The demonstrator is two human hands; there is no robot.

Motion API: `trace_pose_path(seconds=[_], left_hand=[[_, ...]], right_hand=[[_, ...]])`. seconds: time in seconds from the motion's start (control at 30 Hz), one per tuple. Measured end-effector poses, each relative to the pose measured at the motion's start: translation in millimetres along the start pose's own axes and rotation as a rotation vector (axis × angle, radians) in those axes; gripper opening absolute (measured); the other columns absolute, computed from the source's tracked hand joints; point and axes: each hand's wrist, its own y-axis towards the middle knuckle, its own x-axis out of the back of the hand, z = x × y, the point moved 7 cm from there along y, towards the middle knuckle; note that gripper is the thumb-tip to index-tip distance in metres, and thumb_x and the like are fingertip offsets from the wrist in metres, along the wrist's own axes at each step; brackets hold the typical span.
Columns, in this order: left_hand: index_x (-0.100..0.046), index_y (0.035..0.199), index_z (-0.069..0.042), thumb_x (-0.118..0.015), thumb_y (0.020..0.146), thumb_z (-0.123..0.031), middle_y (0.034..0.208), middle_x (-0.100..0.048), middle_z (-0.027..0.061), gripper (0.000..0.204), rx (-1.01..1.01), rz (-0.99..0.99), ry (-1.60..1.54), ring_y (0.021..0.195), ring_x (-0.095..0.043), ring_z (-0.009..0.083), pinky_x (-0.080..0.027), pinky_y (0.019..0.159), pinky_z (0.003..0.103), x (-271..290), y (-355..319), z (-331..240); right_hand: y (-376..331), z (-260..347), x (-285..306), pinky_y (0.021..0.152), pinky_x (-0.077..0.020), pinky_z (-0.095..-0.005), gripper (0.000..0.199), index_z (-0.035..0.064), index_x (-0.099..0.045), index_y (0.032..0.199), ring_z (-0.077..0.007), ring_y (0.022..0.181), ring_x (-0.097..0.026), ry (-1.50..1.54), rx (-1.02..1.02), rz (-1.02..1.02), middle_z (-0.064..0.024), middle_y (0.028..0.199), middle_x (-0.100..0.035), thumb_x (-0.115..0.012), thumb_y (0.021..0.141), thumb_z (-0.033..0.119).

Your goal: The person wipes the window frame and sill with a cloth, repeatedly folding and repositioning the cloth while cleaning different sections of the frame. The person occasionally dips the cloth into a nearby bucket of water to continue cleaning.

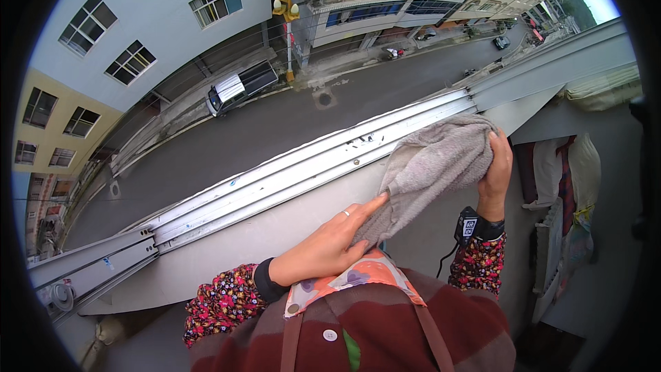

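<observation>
A greyish-brown terry towel (444, 158) hangs bunched between my hands, its far end by the window track. My right hand (497, 178) grips its right end, fingers curled round the edge and partly hidden by the cloth. At the towel's lower left edge is my left hand (323, 242), with a ring on one finger. Its index finger lies along the cloth and the thumb is below, the towel's corner between them; the other fingers are hidden. The white metal window track (310, 165) runs slantwise just beyond the towel, marked with dark specks and small blue spots.
Beyond the track, the opening drops to a street (330, 100) with a parked pickup truck (241, 87). Window frame parts (96, 262) stand at the left end of the track. Folded fabrics (568, 179) hang at right. A small black device (466, 224) sits at my right wrist.
</observation>
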Motion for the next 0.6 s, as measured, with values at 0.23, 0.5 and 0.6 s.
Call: trace_pose_path(seconds=[0.23, 0.5, 0.6], left_hand=[[-0.047, 0.142, -0.004, -0.054, 0.083, -0.004, 0.11, -0.058, 0.0171, 0.06, -0.047, 0.071, 0.044, 0.098, -0.058, 0.0339, -0.048, 0.087, 0.039, -6.1, -6.9, 2.1], [-0.063, 0.126, -0.006, -0.05, 0.081, 0.0, 0.105, -0.062, 0.0141, 0.048, -0.116, 0.408, 0.078, 0.1, -0.058, 0.0348, -0.048, 0.087, 0.043, -30.6, -14.9, 13.2], [-0.064, 0.125, -0.006, -0.05, 0.082, -0.001, 0.106, -0.062, 0.0147, 0.046, -0.11, 0.387, 0.07, 0.101, -0.058, 0.0347, -0.047, 0.089, 0.043, -28.1, -15.6, 15.3]], right_hand=[[-15.3, 17.8, -89.3, 0.091, -0.0469, -0.0396, 0.023, 0.0069, -0.068, 0.11, -0.0296, 0.095, -0.064, -1.28, 0.654, 0.231, -0.0109, 0.098, -0.067, -0.063, 0.088, 0.013], [-30.4, -36.5, -172.0, 0.088, -0.0456, -0.0419, 0.013, 0.0067, -0.069, 0.079, -0.0279, 0.085, -0.061, -1.491, 0.864, 0.637, -0.0059, 0.082, -0.066, -0.067, 0.084, 0.018], [-27.2, -44.9, -177.0, 0.089, -0.0458, -0.0424, 0.016, 0.0059, -0.068, 0.072, -0.0293, 0.085, -0.063, -1.535, 0.805, 0.647, -0.0091, 0.078, -0.065, -0.066, 0.083, 0.017]])
